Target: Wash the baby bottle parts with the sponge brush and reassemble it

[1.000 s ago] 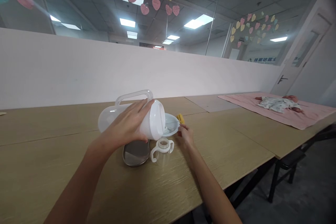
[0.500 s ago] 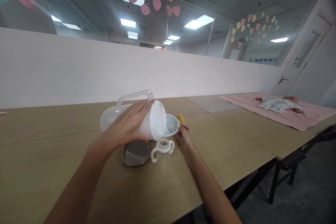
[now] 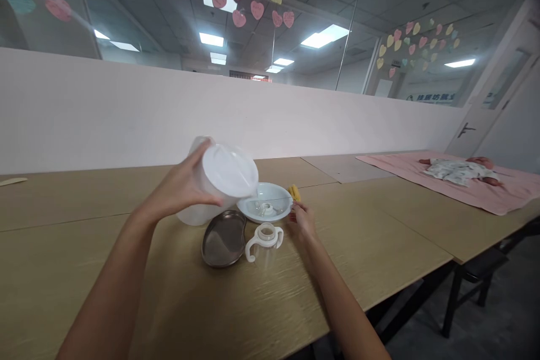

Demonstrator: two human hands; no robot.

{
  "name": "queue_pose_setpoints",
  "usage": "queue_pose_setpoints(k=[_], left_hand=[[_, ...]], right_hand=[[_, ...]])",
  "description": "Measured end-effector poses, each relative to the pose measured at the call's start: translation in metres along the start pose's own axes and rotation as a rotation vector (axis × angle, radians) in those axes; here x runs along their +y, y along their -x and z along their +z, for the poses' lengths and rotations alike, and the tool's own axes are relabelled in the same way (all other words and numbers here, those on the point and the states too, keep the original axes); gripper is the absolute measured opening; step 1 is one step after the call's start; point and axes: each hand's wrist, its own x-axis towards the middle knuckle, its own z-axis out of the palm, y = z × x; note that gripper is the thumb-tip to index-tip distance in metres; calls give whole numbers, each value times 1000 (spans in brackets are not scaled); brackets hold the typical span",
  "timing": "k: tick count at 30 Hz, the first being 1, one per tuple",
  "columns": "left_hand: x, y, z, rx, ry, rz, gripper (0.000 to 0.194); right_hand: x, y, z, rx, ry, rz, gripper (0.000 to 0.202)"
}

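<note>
My left hand [image 3: 185,183] is wrapped round a translucent plastic pitcher [image 3: 200,211] with a white lid [image 3: 231,170]. The pitcher is tilted, its lid end toward a white bowl [image 3: 244,211]; whether liquid runs out I cannot tell. Inside the bowl lie a small white ring-shaped part [image 3: 266,209] and other clear pieces. My right hand [image 3: 302,219] has its fingers closed at the bowl's right rim. Just behind those fingers is a yellow object [image 3: 294,193], partly hidden. In front of the bowl stands a clear baby bottle [image 3: 265,244] with two white handles, its top uncovered.
A metal kidney dish [image 3: 223,239] lies left of the bottle, below the pitcher. Far right on the table [image 3: 379,230], a baby-like figure [image 3: 458,170] in patterned clothing lies on a pink cloth [image 3: 392,166]. A black stool [image 3: 476,270] stands by the table's right edge.
My left hand has turned the pitcher so its lid faces me more and its handle is mostly out of sight. More of the bowl now shows. My right hand stays at the rim.
</note>
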Motion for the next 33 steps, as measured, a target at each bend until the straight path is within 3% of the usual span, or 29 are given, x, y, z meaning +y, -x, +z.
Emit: queue_pose_setpoints(k=[3, 10, 14, 21, 28, 33], left_hand=[[-19, -1, -2, 191, 65, -181, 116], [-62, 0, 7, 551, 164, -479, 113], [-73, 5, 10, 555, 164, -559, 124], [-65, 3, 16, 557, 145, -743, 125], [-67, 1, 24, 595, 171, -725, 128], [-66, 0, 21, 537, 103, -752, 133]], right_hand=[[-1, 1, 0, 15, -9, 11, 25], [-2, 1, -1, 2, -2, 10, 23], [2, -2, -3, 5, 6, 2, 23], [3, -3, -4, 13, 10, 33, 23], [1, 1, -5, -7, 26, 22, 24], [3, -1, -5, 50, 41, -25, 18]])
